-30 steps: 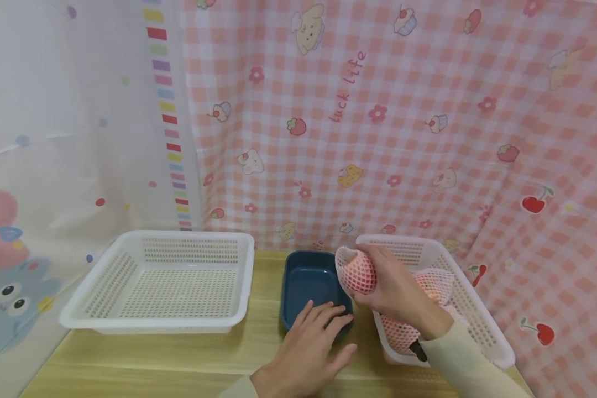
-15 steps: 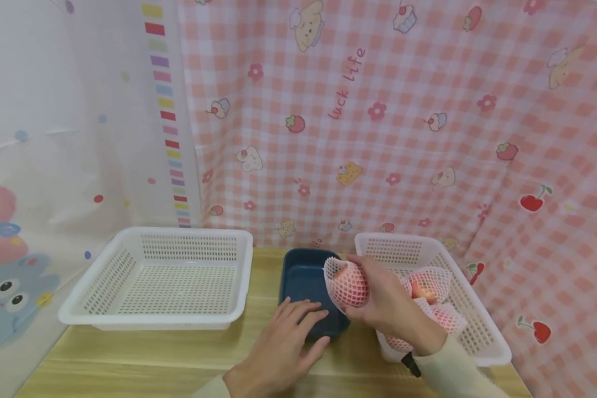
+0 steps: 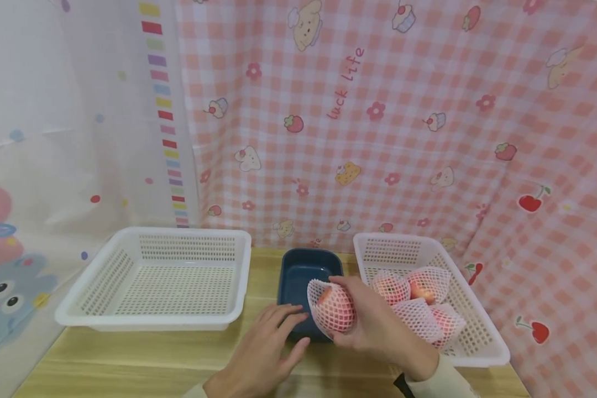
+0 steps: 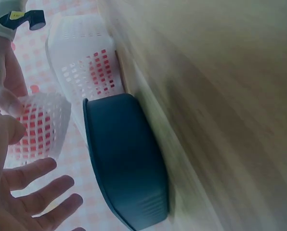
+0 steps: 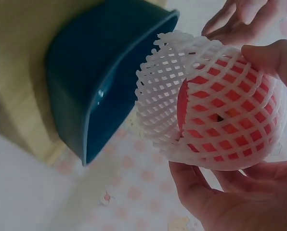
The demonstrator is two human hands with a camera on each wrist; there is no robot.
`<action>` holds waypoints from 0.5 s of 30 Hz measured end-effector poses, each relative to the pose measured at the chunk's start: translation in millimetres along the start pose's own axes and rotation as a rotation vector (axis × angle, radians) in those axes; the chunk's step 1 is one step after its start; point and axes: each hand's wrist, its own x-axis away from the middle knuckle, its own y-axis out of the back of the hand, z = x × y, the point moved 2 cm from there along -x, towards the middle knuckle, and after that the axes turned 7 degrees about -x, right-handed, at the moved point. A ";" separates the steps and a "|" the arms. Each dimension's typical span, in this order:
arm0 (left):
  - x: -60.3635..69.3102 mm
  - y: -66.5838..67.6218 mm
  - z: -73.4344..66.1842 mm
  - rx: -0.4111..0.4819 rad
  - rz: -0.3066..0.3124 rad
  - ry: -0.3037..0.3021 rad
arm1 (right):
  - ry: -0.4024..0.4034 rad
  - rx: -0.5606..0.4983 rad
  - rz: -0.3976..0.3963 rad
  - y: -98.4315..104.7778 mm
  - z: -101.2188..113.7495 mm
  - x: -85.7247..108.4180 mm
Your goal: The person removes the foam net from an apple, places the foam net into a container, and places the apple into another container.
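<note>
My right hand (image 3: pixel 378 326) grips a red apple (image 3: pixel 337 309) wrapped in a white foam net sleeve. In the right wrist view, the fingers and thumb hold the apple (image 5: pixel 225 115) from two sides, and the sleeve's loose end flares past it. The apple is over the near part of a dark blue rectangular container (image 3: pixel 298 282). My left hand (image 3: pixel 258 354) is beside that container with its fingers spread and relaxed. In the left wrist view, the left hand (image 4: pixel 28 192) is close to the sleeve; whether they touch is unclear.
To the right, a white slotted basket (image 3: pixel 470 309) holds several more net-wrapped apples (image 3: pixel 425 287). A second white basket (image 3: pixel 179 290) is on the left with nothing in it. Both stand on a wooden table (image 3: pixel 129 359), with a pink checked cloth (image 3: pixel 298 155) hanging behind.
My right hand has carried the apple left and down, from the right basket's edge to above the blue container. My left hand has drawn back to the left and downward.
</note>
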 end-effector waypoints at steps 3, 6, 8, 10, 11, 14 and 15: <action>4.0 0.6 2.9 -0.016 0.002 0.012 | 0.009 -0.015 0.033 -6.7 2.0 4.2; 7.4 1.2 4.9 -0.027 0.000 0.012 | 0.010 -0.056 0.068 -12.8 2.6 8.8; 9.2 2.3 6.2 -0.028 -0.007 0.009 | 0.023 -0.077 0.088 -16.6 2.6 11.8; 10.6 4.0 7.8 -0.029 -0.011 0.009 | 0.033 -0.103 0.119 -20.7 2.0 14.6; 11.1 4.7 8.7 -0.027 -0.013 0.008 | 0.036 -0.113 0.135 -22.8 1.6 16.0; 13.1 6.6 11.9 -0.022 -0.022 0.006 | 0.022 -0.159 0.194 -28.5 0.1 20.0; 13.7 6.9 13.0 -0.019 -0.025 0.007 | 0.020 -0.170 0.212 -30.5 -0.7 20.9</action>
